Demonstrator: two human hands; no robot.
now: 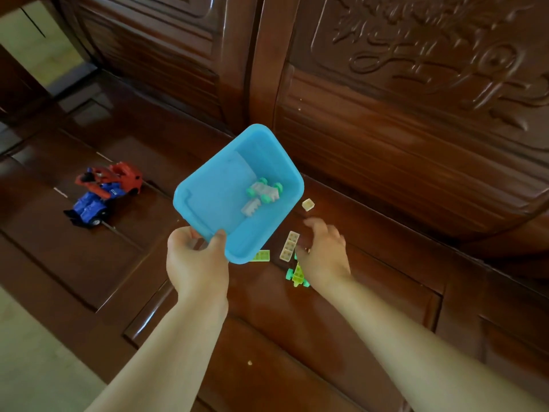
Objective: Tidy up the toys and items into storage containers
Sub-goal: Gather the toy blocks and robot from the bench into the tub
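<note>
Left hand (196,257), lower centre of the frame, is clamped on the near corner of a blue plastic bin (237,191), thumb over the rim, fingers hidden underneath. The bin is lifted off the wood and tilted, its open mouth facing up at the camera and its long axis running from lower right to upper left. Inside it lie pale toothed building pieces with green wheels (263,191), bunched toward the right wall.

Right hand (323,254), just right of the bin, hangs palm down over the loose bricks, fingers curled and motion-blurred; whether it grips anything I cannot tell. Beside its fingers a cream long brick (289,245) lies pointing up-frame. A small cream cube (308,204) sits above, near the bin's right edge. A green flat brick (261,255) pokes out from under the bin, partly covered. A green wheeled piece (297,275) is half hidden by the wrist.

Well off at the left lies a red and blue robot truck (104,197). All rest on a dark glossy wooden surface (297,337) with a carved backrest (416,69) behind; pale floor shows at the lower left.
</note>
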